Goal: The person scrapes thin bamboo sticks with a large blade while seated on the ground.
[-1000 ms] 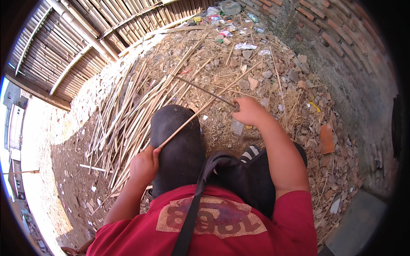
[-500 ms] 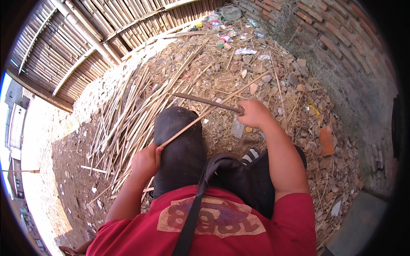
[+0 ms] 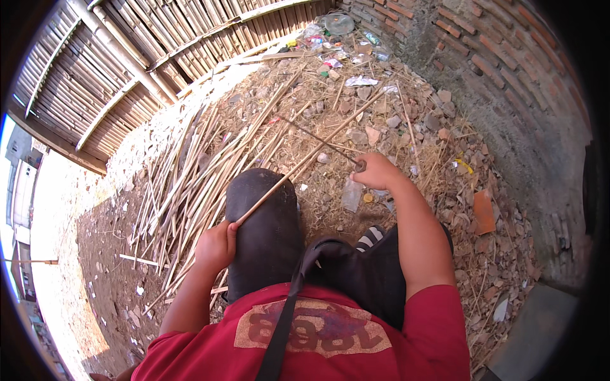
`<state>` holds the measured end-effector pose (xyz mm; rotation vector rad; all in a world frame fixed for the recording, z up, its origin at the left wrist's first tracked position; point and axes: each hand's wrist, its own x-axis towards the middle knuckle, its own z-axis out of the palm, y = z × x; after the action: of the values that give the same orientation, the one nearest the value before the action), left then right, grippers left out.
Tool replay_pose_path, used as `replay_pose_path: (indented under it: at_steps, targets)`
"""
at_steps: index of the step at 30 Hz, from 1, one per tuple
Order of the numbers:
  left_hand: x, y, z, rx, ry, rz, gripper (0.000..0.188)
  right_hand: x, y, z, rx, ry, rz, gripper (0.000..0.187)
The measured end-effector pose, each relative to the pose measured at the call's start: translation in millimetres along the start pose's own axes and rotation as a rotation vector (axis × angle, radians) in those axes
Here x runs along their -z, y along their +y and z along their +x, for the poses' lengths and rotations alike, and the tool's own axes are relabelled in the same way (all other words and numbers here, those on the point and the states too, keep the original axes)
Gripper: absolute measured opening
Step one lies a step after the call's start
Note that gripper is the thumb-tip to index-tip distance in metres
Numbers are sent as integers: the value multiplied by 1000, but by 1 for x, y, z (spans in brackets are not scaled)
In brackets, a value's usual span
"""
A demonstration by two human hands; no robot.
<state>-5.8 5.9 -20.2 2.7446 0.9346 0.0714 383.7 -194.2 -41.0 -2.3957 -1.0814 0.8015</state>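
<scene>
My left hand (image 3: 216,245) is closed round a long, thin bamboo strip (image 3: 273,190). The strip lies over my left knee and slants away to the far right. In my right hand (image 3: 379,171) is the short handle of a long-bladed knife (image 3: 311,135), gripped in closed fingers. Its blade points to the far left and looks thin, seen almost edge-on. In the picture it crosses the strip beyond my knee; whether the two touch I cannot tell.
Many bamboo strips (image 3: 184,193) lie in a loose heap on the ground at left. Rubble, dry shavings and litter such as a clear plastic piece (image 3: 351,195) and an orange tile (image 3: 483,212) are scattered about. A bamboo-slat wall (image 3: 190,38) and a brick wall (image 3: 502,70) stand beyond.
The knife's tip has swung farther from me, and its blade has turned from flat side showing to nearly edge-on. The strip's far end has shifted slightly left and away; both hands keep their grips.
</scene>
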Motion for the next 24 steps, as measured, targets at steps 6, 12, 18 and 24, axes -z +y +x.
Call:
replay_pose_path:
  at_steps: [6,12,18,24]
  targets:
    - [23,12,9,16,-59,30,43,10,21,7,-101,185,-16,61]
    - [8,8,11,36,-33,30,45,-2,0,-1,41,7,-60,43]
    - [16,0,16,0,-43,-62,46,3,-5,4,-15,141,36,37]
    - [11,-1,18,-18,-34,44,47,2,-6,-7,44,65,-71,29]
